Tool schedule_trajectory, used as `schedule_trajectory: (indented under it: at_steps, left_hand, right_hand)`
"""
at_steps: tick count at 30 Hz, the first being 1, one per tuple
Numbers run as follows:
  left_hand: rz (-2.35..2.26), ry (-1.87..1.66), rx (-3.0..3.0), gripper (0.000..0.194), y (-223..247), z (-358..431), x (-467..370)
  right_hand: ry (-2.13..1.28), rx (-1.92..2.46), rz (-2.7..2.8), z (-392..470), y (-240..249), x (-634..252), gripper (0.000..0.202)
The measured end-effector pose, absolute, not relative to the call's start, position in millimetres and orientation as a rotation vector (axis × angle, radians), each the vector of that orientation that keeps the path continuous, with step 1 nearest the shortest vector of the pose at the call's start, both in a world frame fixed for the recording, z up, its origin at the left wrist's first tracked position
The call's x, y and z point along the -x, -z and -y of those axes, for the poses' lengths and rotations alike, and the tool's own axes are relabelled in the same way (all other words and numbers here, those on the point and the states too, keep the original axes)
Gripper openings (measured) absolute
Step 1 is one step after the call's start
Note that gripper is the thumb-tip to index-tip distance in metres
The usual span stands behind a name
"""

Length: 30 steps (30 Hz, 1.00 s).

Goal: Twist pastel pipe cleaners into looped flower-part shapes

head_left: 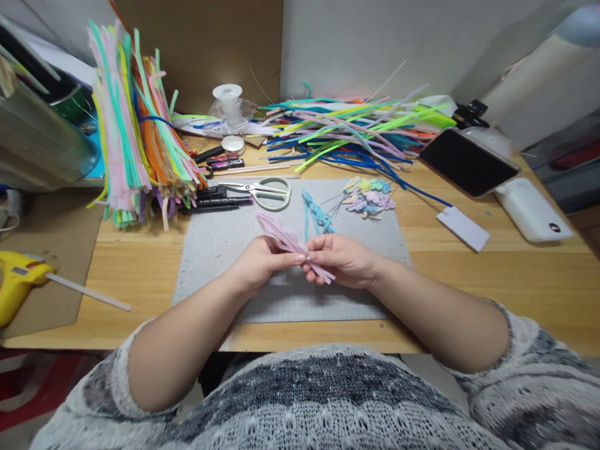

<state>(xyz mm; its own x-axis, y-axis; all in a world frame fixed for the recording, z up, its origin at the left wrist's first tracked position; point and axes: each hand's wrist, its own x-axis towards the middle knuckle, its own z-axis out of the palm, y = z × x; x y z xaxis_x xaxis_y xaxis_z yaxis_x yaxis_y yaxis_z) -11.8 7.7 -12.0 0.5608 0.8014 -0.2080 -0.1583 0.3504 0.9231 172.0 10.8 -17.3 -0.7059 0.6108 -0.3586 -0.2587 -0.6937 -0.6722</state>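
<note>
Between my hands, above the grey cutting mat point(217, 254), is a small bundle of pale pink pipe cleaners point(280, 233). My left hand point(262, 260) is closed on its middle, thumb and fingers pinching it. Close against those fingertips, my right hand point(341, 258) pinches the same bundle near its lower end, where loose ends stick out toward me. Looped shapes fan out at the upper left end. Just beyond my right hand, a blue shaped pipe cleaner piece point(318, 214) lies on the mat. Small pastel flower-like pieces point(370, 195) are heaped at the mat's far right.
Scissors point(269, 193) and black pens point(215, 203) lie at the mat's far left edge. Upright pipe cleaner bundles point(122, 126) stand behind them; a loose pile point(356, 128) lies at the back. A phone point(468, 161) is at right, a yellow glue gun point(16, 281) at left.
</note>
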Motion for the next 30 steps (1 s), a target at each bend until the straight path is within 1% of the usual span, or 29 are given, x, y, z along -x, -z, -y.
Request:
schedule_trajectory:
  at_steps: [11, 23, 27, 30]
  left_hand:
    - [-0.894, -0.672, -1.018, 0.019, 14.5, -8.5, 13.4]
    - [-0.986, -0.723, -0.919, 0.019, 12.1, -8.5, 9.1]
    - [-1.001, -0.738, -0.921, 0.020, 13.4, -7.0, 8.1]
    - [-0.937, -0.786, -0.878, 0.021, 12.5, -5.8, 7.4]
  right_hand:
    - [-2.089, 0.972, 1.109, -7.3, 11.9, -168.7, 0.028]
    - [-2.050, 1.058, 1.075, -6.2, 15.1, -164.8, 0.027]
    - [-1.948, 1.109, 1.038, -2.9, 18.5, -159.2, 0.026]
    - [-1.925, 1.061, 0.968, -2.3, 19.6, -157.4, 0.026]
